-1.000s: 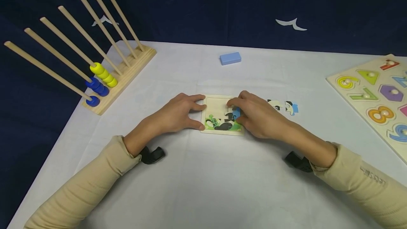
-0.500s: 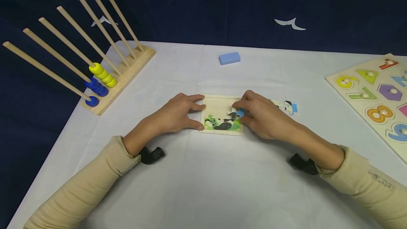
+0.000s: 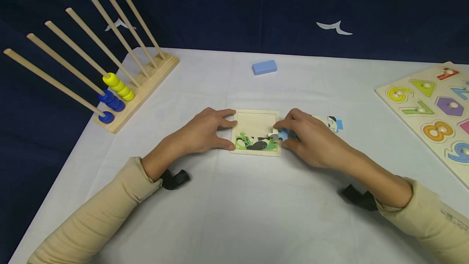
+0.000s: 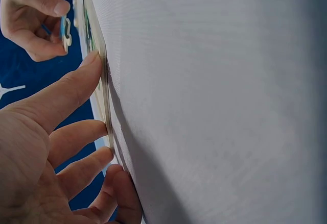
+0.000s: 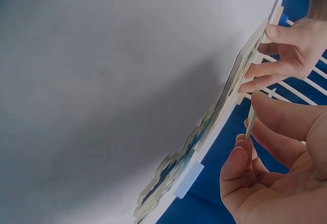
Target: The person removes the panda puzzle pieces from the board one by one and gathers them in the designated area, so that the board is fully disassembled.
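Note:
A small wooden puzzle tray (image 3: 253, 120) lies flat on the white table, a panda-and-grass strip filling its lower part and bare wood above. My left hand (image 3: 203, 131) rests at its left edge, thumb and fingertips spread along the rim. Between thumb and fingers my right hand (image 3: 313, 137) pinches a blue, black and white puzzle piece (image 3: 282, 134), which overlaps the tray's right border. The left wrist view shows this piece (image 4: 66, 32) raised off the tray, seen nearly edge-on. Loose panda puzzle pieces (image 3: 335, 124) lie beyond the right hand, partly hidden by it.
A wooden bead rack (image 3: 146, 86) with tall rods, blue rings and yellow rings stands at the left. Behind the tray lies a blue block (image 3: 264, 67). A number-and-shape knob board (image 3: 414, 93) sits at the right edge. A dark blue curtain (image 3: 234, 11) hangs behind the table.
My right hand has drawn back to the right with the piece, lifting it out from above the panda strip and baring more of the tray. The left hand has stayed at the tray's edge.

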A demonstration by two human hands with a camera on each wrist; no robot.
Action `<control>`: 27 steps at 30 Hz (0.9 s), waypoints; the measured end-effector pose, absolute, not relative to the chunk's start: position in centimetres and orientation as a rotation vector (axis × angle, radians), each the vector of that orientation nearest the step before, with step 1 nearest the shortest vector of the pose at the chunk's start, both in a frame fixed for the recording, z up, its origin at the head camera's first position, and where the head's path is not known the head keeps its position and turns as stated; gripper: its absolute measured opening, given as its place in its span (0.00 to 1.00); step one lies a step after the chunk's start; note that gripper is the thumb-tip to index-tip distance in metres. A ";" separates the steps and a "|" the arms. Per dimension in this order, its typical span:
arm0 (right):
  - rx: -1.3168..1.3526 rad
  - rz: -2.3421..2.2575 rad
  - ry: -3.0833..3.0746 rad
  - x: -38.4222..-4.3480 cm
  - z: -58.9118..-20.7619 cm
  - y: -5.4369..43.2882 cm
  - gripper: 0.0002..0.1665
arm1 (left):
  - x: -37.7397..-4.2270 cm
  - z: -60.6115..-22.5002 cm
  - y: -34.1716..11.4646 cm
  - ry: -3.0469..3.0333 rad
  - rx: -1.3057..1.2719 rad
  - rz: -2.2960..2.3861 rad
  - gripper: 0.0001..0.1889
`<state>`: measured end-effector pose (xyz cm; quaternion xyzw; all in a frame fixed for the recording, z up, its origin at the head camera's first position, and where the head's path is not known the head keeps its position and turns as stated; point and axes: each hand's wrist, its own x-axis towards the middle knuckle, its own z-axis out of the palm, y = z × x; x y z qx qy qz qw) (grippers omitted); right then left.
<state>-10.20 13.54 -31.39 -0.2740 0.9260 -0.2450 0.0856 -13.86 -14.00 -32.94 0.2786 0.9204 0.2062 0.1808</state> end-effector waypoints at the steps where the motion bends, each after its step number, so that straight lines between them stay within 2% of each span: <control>1: -0.813 -0.731 2.763 -10.1 -31.4 13.6 0.21 | -13.9 -32.9 -14.0 2.600 0.785 0.581 0.35; 16: -0.806 -0.746 2.770 -9.8 -30.1 16.4 0.22 | -13.8 -32.9 -14.0 2.601 0.788 0.577 0.35; 27: -0.797 -0.751 2.810 -9.2 -31.4 19.6 0.25 | -13.9 -32.9 -14.0 2.592 0.800 0.563 0.35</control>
